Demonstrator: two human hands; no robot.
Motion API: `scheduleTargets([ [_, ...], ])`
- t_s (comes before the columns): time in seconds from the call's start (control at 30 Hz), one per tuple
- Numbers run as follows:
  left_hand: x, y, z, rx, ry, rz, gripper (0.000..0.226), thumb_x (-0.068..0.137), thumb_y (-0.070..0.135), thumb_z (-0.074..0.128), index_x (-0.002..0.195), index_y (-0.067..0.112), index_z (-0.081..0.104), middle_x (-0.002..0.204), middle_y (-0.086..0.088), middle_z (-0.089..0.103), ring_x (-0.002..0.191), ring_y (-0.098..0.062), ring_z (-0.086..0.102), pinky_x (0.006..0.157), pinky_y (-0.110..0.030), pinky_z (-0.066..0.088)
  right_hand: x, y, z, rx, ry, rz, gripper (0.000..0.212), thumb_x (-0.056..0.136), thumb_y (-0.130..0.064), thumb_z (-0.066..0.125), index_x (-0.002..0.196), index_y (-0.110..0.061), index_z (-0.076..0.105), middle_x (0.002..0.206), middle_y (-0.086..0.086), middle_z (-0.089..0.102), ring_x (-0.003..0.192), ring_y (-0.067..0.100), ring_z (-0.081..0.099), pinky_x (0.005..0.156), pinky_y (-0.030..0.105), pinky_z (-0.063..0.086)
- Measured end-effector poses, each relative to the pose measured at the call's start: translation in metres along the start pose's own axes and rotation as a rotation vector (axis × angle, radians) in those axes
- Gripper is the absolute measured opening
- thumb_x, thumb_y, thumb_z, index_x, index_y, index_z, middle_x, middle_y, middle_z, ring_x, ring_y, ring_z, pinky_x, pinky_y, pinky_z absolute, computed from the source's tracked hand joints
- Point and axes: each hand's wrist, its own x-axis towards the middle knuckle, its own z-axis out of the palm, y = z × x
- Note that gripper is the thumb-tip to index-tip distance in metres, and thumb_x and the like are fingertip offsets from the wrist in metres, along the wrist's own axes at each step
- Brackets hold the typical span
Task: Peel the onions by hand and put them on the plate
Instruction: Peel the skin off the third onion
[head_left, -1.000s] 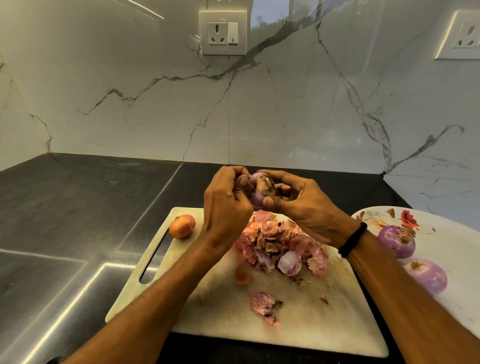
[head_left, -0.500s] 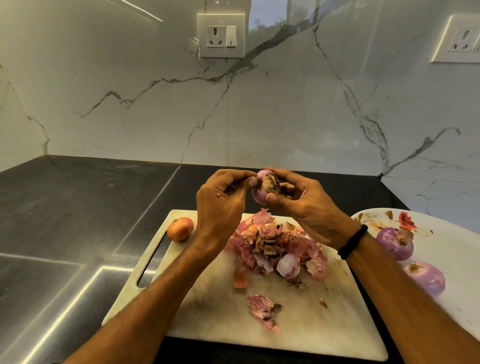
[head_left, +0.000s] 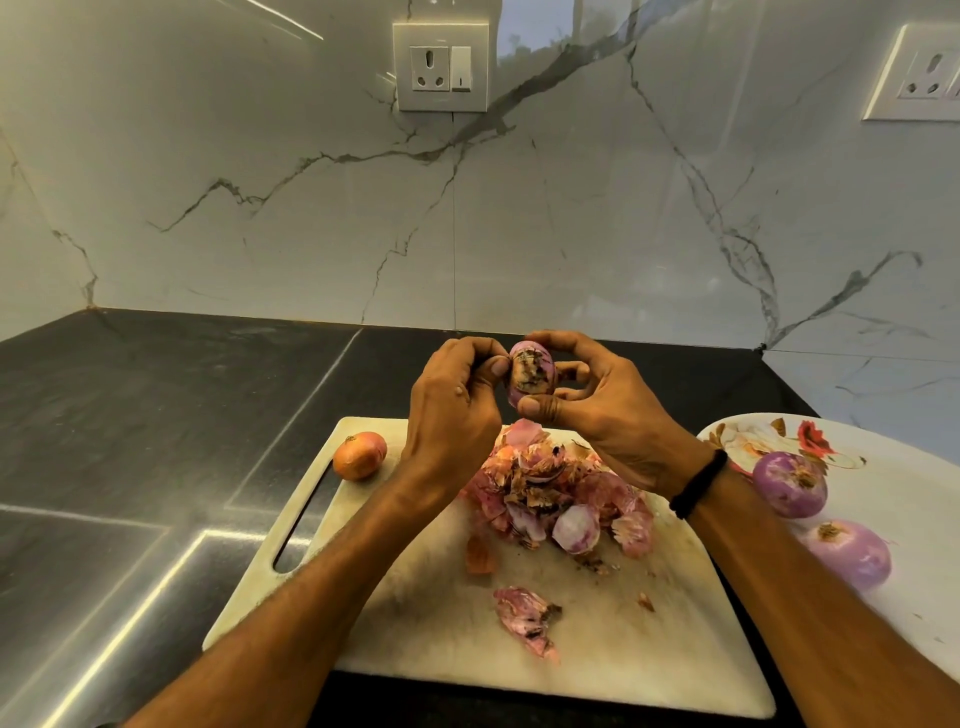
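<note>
A small purple onion (head_left: 531, 373) with a dark, dirty root end is held up above the white cutting board (head_left: 426, 613). My right hand (head_left: 608, 415) grips it between thumb and fingers. My left hand (head_left: 454, 415) pinches at its left edge with thumb and forefinger. One unpeeled orange-brown onion (head_left: 359, 455) lies at the board's far left corner. Two peeled purple onions (head_left: 789, 483) (head_left: 847, 553) rest on the white floral plate (head_left: 904, 499) at the right.
A heap of pink and brown onion skins (head_left: 556, 499) covers the board's middle, with a loose piece (head_left: 527, 621) nearer me. The black countertop (head_left: 130, 441) stretches left. A marble wall with two sockets (head_left: 440, 66) (head_left: 914, 78) stands behind.
Both hands have lifted the onion slightly and turned it so the dark root end faces me more. My left fingers shifted onto its left edge.
</note>
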Motion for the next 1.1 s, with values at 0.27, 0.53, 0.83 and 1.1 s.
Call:
scheduleTargets([
  [0.27,0.002,0.004,-0.002,-0.174,-0.033,0.068,0.017,0.099,0.011,0.052,0.115,0.012,0.059,0.11,-0.005,0.064,0.104,-0.016,0.064,0.086,-0.025,0.057,-0.001,-0.004,-0.001,-0.056,0.059,-0.069,0.078,0.061,-0.019,0.088,0.131,-0.024,0.055,0.104,0.013,0.07,0.096,0.024,0.071,0.087,0.041,0.059],
  [0.53,0.003,-0.003,0.001,-0.087,-0.058,0.125,0.025,0.097,0.014,0.053,0.12,0.01,0.064,0.115,-0.008,0.06,0.105,-0.014,0.06,0.087,-0.016,0.054,0.001,-0.002,-0.003,-0.215,0.089,-0.128,0.074,0.064,-0.018,0.09,0.128,-0.028,0.055,0.105,0.004,0.068,0.096,0.016,0.07,0.088,0.032,0.058],
  [0.83,0.004,-0.01,0.002,-0.036,-0.169,0.116,0.027,0.097,0.011,0.051,0.116,0.031,0.054,0.107,0.001,0.054,0.095,-0.004,0.054,0.08,-0.008,0.046,0.003,0.005,-0.005,-0.365,0.085,-0.166,0.075,0.065,-0.021,0.091,0.13,-0.027,0.053,0.114,0.0,0.066,0.103,0.016,0.067,0.088,0.028,0.057],
  [1.1,0.002,-0.008,0.004,-0.046,-0.127,0.126,0.02,0.095,0.017,0.052,0.105,0.033,0.051,0.104,0.003,0.058,0.095,-0.018,0.059,0.083,-0.035,0.056,0.003,0.004,-0.004,-0.38,0.105,-0.167,0.075,0.064,-0.023,0.091,0.129,-0.028,0.053,0.113,-0.001,0.066,0.101,0.015,0.066,0.09,0.032,0.058],
])
